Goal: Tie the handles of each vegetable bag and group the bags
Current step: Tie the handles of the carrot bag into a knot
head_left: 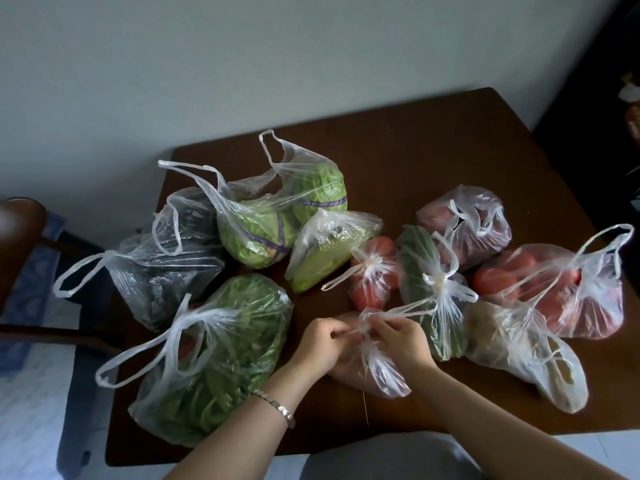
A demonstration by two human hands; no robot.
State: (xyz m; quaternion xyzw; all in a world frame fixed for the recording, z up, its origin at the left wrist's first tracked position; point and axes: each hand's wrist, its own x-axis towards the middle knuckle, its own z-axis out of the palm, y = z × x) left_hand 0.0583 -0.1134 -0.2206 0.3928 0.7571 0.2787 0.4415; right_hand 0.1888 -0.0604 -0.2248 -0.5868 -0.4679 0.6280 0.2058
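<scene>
Several clear plastic bags of vegetables lie on a dark wooden table (433,140). My left hand (320,341) and my right hand (398,337) both pinch the twisted handles of a small bag (377,372) at the front centre; its contents are hidden under my hands. Beside it lie a knotted tomato bag (372,275) and a knotted cucumber bag (429,289). A long-bean bag (221,351), a dark-vegetable bag (162,268) and a cabbage bag (280,216) at the left have loose handles.
At the right lie a red tomato bag (561,292), a potato bag (526,351) and a bag of reddish tubers (474,223). A pale-green vegetable bag (329,251) sits mid-table. A wooden chair (24,216) stands left of the table, a white wall behind.
</scene>
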